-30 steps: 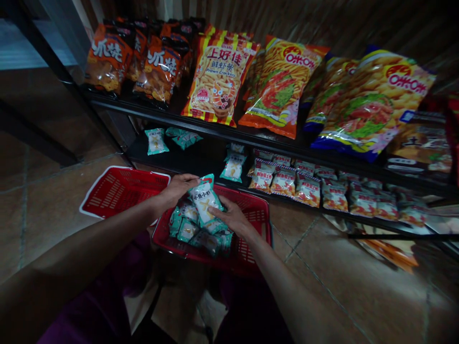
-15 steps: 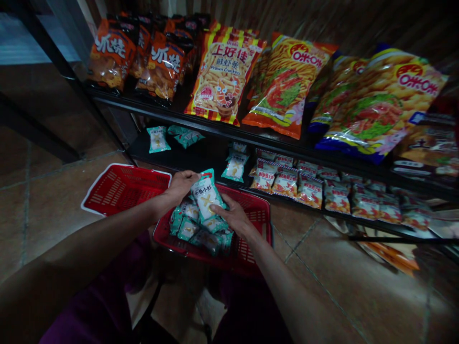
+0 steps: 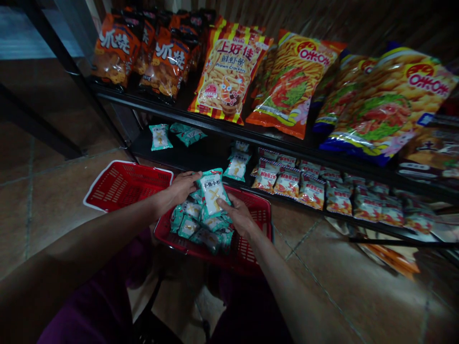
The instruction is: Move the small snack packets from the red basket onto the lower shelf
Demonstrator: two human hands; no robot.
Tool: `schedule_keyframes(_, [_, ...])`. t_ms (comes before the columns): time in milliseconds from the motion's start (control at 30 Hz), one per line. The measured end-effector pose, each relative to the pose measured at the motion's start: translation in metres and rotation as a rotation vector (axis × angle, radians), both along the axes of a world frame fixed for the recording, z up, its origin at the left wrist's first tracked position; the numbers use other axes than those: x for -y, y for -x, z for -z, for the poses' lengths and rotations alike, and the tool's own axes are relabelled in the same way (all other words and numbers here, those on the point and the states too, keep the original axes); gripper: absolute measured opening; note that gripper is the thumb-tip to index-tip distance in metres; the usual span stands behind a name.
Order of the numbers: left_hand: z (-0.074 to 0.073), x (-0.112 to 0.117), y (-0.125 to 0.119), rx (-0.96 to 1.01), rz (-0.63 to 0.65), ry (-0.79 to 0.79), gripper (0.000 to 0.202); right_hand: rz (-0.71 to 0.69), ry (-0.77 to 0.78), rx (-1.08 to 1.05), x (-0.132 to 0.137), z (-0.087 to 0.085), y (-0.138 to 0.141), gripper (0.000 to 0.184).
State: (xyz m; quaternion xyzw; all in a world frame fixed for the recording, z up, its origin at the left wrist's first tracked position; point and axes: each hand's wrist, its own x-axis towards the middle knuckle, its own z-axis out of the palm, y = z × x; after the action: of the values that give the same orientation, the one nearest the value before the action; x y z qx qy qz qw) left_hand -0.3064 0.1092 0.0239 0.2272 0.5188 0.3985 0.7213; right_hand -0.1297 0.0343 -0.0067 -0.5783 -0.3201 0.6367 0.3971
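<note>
In my right hand [image 3: 239, 214] is a small teal-and-white snack bag [image 3: 214, 193], thumb across its front and fingers behind it. The bag stands tilted, face towards me, above the red shopping basket [image 3: 264, 215]. My left hand [image 3: 183, 187] is beside the bag's upper left edge, its fingers stretched out and partly hidden from me. Whether the fingertips touch the bag, I cannot tell. Several matching teal bags [image 3: 189, 227] lie heaped in the basket below both hands.
A second red basket section [image 3: 124, 186] with a white rim adjoins on the left. On the lower black shelf [image 3: 211, 155] lie a few teal bags [image 3: 160, 137] and rows of small red-and-white bags [image 3: 287, 181]. Large snack bags [image 3: 231, 71] stand on the shelf above.
The held snack bag has shifted slightly up and right, away from my left hand. My right hand has moved with it. The whole view has shifted a little.
</note>
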Motion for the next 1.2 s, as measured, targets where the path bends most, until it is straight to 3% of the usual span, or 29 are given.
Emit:
schedule_keyframes(267, [0.005,0.008,-0.004,0.049,0.109,0.048,0.015,0.049,0.053,-0.033,-0.003,-0.012,0.005,0.054])
schedule_keyframes(600, [0.019,0.016,-0.004,0.080,0.253,0.043,0.026,0.060,0.043,-0.009,-0.003,-0.010,0.003,0.056])
schedule_keyframes(733, [0.016,0.017,-0.008,0.069,0.190,0.049,0.018,0.062,0.040,-0.010,-0.003,-0.009,0.004,0.053])
schedule_keyframes(933, [0.011,0.014,-0.006,0.008,0.031,0.086,0.012,0.177,0.096,-0.214,-0.003,-0.008,0.006,0.043])
schedule_keyframes(1200, [0.017,0.011,-0.007,-0.021,-0.030,0.184,0.009,0.191,0.191,-0.320,0.002,-0.009,0.013,0.039])
